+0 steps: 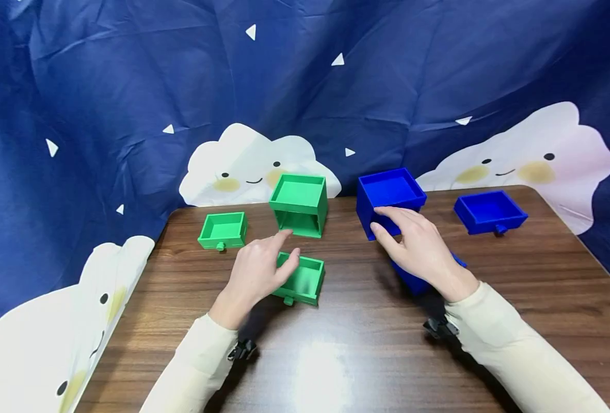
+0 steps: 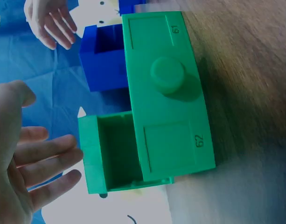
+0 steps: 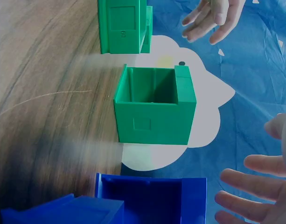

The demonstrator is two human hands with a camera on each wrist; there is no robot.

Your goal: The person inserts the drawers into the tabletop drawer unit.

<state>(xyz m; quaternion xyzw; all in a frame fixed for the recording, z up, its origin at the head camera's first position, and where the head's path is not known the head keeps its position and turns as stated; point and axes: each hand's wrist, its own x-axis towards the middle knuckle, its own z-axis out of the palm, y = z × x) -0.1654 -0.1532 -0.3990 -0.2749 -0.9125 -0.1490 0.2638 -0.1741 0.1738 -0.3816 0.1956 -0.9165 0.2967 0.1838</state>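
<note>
My left hand (image 1: 255,267) hovers over a small green drawer (image 1: 305,278) with a round knob, its fingers loosely spread and holding nothing. Just behind stands a green box-shaped cabinet (image 1: 300,194) with an open front. In the left wrist view the drawer front (image 2: 168,126) lies beside the hand, apart from the fingers (image 2: 54,161). My right hand (image 1: 415,246) is above a blue drawer (image 1: 410,280), which it partly hides. Its fingertips appear in front of the blue cabinet (image 1: 393,186); the right wrist view shows that hand's relaxed fingers (image 3: 254,182) gripping nothing.
A second green drawer (image 1: 223,228) sits at the table's back left, and a second blue drawer (image 1: 491,211) at the back right. Behind the brown wooden table (image 1: 372,344) hangs a dark blue cloth (image 1: 284,74) with white clouds. Black straps or mounts (image 1: 242,350) are at the wrists.
</note>
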